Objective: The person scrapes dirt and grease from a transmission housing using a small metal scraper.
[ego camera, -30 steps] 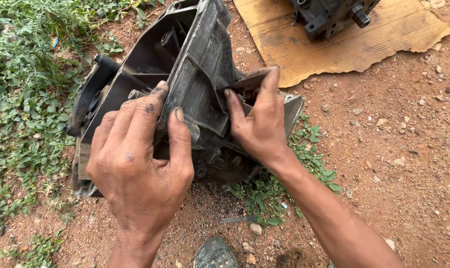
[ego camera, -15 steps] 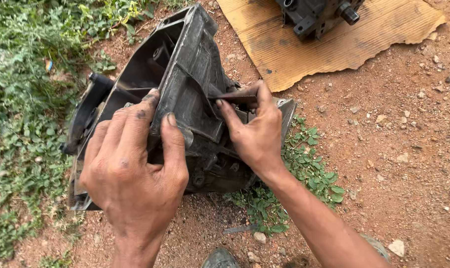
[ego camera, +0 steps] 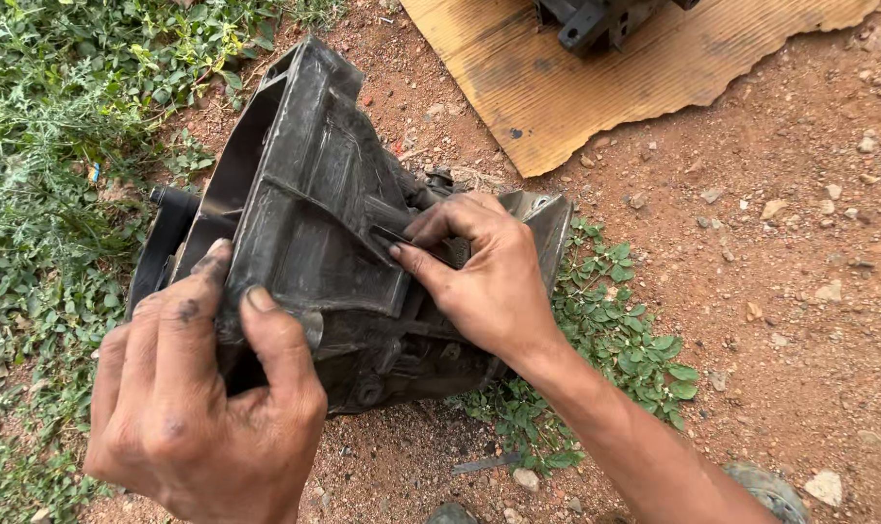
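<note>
A large, dirty grey metal casing [ego camera: 314, 213] with ribs stands tilted on the dirt at the middle left. My left hand [ego camera: 202, 408], smeared with black grease, grips its near lower edge with thumb and fingers. My right hand [ego camera: 489, 277] rests on the casing's right side, its fingertips pinching a thin raised rib near the centre. A black curved part [ego camera: 159, 247] shows behind the casing's left edge.
A sheet of brown cardboard [ego camera: 596, 87] lies at the top, with a black machine part [ego camera: 605, 19] on it. Green weeds [ego camera: 42, 146] cover the left side and a small patch [ego camera: 615, 330] grows under my right forearm. Red dirt with pebbles fills the right.
The view has shifted, so the casing sits lower and more central. My right fingers have slid further onto the rib, and my left hand has dropped to the near edge.
</note>
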